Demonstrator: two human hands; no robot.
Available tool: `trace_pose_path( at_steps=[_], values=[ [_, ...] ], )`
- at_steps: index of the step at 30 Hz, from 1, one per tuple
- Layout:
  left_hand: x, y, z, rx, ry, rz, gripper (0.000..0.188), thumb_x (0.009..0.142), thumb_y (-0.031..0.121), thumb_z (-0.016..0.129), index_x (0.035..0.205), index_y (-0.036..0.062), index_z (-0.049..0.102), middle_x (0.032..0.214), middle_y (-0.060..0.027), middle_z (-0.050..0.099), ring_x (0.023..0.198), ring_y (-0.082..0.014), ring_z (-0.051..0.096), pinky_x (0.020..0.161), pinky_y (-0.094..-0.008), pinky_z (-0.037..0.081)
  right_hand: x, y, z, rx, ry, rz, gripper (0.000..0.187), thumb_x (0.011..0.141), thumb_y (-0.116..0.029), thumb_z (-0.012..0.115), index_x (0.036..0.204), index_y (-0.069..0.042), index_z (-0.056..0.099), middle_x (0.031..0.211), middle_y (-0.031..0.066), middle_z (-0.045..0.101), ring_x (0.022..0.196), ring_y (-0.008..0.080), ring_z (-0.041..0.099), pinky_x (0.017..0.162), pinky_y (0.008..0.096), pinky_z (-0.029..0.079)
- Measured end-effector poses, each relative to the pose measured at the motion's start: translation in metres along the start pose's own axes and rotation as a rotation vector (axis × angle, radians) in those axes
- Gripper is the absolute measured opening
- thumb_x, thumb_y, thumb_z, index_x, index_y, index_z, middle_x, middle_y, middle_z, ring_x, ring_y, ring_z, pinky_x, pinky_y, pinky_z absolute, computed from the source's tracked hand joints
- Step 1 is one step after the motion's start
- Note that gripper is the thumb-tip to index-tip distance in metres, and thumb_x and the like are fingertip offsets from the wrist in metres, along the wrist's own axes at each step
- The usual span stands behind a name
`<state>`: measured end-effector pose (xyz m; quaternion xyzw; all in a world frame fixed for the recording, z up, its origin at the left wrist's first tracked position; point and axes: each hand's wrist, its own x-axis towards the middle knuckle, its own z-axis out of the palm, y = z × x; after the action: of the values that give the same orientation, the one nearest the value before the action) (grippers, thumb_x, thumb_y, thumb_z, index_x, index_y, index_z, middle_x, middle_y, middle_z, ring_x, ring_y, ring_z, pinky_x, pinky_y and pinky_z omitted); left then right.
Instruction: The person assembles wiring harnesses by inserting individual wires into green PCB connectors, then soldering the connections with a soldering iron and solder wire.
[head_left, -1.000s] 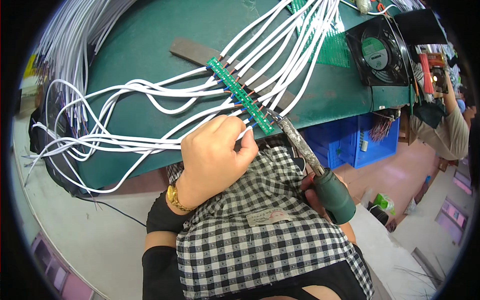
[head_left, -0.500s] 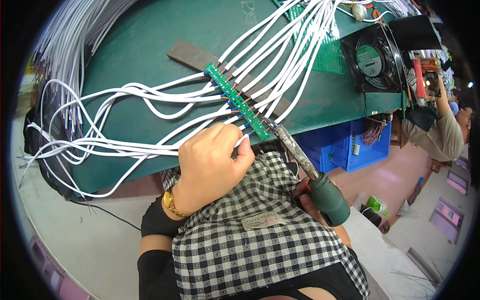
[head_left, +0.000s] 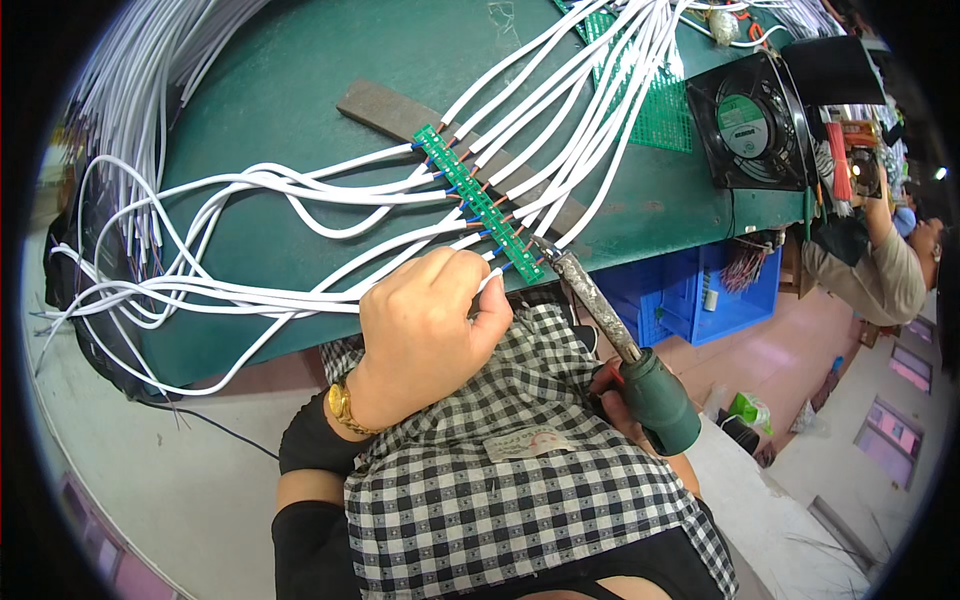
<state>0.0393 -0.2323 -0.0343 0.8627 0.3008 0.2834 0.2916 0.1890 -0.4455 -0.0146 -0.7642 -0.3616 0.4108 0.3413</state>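
My left hand [head_left: 425, 320] is closed in a pinch at the near end of a narrow green circuit board [head_left: 485, 208], its thumb and fingers on a white cable [head_left: 492, 277]. Blue- and brown-tipped wires from several white cables meet both long edges of the board. In my right hand [head_left: 618, 408], partly hidden behind the handle, is a soldering iron [head_left: 603, 308] with a dark green grip and a stained metal barrel. Its tip is at the board's right edge near that end, by a brown wire; whether it touches cannot be made out.
Under the board lies a flat grey bar [head_left: 385, 111]. A black fan [head_left: 745, 125] stands at the table's right, near green perforated boards [head_left: 660, 105]. A thick bundle of white cables [head_left: 150, 90] hangs at far left. Blue bins [head_left: 735, 300] sit below; another person [head_left: 870, 270] is at far right.
The whole view has shifted very slightly. Both hands, the cable and the soldering iron keep nearly the same places against the board.
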Motion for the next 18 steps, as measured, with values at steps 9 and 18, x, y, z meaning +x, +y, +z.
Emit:
trace_pose_path(
  at_steps=[9, 18],
  values=[
    [-0.002, -0.004, 0.005, 0.060, 0.042, 0.053, 0.012, 0.069, 0.007, 0.068, 0.071, 0.0076, 0.056, 0.062, -0.0046, 0.051, 0.050, -0.0228, 0.052, 0.045, -0.0328, 0.040, -0.002, 0.010, -0.001, -0.006, -0.039, -0.026, 0.020, 0.083, -0.023, 0.067, 0.092, -0.006, 0.063, 0.083, 0.0053, 0.064, 0.079, 0.0178, 0.059, 0.073, 0.0323, 0.046],
    [0.000, -0.004, 0.009, 0.004, 0.059, -0.006, 0.011, 0.070, 0.009, 0.069, 0.073, 0.0084, 0.058, 0.063, -0.0052, 0.054, 0.052, -0.0238, 0.054, 0.045, -0.0343, 0.041, -0.006, 0.012, -0.003, -0.039, -0.042, -0.124, 0.017, 0.086, -0.016, 0.063, 0.098, -0.004, 0.060, 0.088, 0.0081, 0.064, 0.082, 0.0193, 0.060, 0.075, 0.0336, 0.047]
  ],
)
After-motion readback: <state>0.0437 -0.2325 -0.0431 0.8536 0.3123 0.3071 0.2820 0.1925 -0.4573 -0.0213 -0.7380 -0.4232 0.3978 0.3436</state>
